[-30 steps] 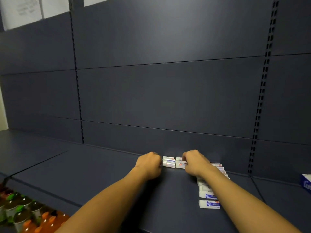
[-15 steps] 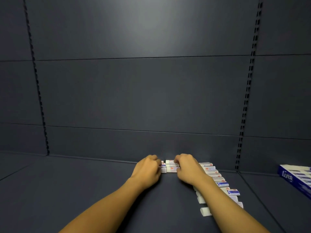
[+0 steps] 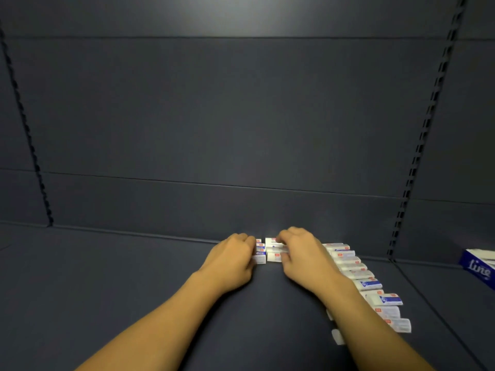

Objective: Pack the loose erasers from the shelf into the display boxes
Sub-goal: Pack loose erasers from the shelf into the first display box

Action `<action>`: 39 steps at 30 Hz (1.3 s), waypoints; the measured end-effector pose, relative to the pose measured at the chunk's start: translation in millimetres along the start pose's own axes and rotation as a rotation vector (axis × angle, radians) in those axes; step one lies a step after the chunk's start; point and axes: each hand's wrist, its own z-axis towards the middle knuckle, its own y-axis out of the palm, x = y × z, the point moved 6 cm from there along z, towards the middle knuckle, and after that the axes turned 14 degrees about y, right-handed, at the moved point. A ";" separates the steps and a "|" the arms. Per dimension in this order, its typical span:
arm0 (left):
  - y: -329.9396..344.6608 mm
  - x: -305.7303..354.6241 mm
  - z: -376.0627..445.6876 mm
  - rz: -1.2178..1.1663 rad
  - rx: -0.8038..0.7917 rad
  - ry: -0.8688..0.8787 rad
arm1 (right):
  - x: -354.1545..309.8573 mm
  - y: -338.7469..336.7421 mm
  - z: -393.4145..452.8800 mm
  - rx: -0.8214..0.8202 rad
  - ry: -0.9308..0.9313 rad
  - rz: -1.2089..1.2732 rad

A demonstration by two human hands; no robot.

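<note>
Dark shelf (image 3: 134,277). Left hand (image 3: 230,259) and right hand (image 3: 302,257) each curled on small eraser stacks (image 3: 267,251); eraser row (image 3: 369,285) trailing right; blue box (image 3: 479,265) beyond.

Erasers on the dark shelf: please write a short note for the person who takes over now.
Left hand: closed on a small stack of white paper-sleeved erasers at the back of the dark shelf.
Right hand: closed on the neighbouring stack.
A row of loose erasers lies under and right of the right forearm.
Blue-and-white display box: far right edge.
Done: none seen packed.
Left: carry all to the box.
</note>
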 end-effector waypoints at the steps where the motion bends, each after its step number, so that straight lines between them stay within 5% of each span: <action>1: -0.5 -1.4 -0.3 0.007 -0.013 -0.011 | 1.4 0.5 -1.1 -0.002 0.005 -0.002; 12: -18.2 -17.9 -8.5 -0.019 0.138 -0.006 | 10.4 6.4 -3.6 -0.073 0.037 -0.065; 39: -14.5 -20.3 -6.2 -0.179 0.148 -0.021 | 0.5 12.7 -5.2 -0.087 -0.058 -0.015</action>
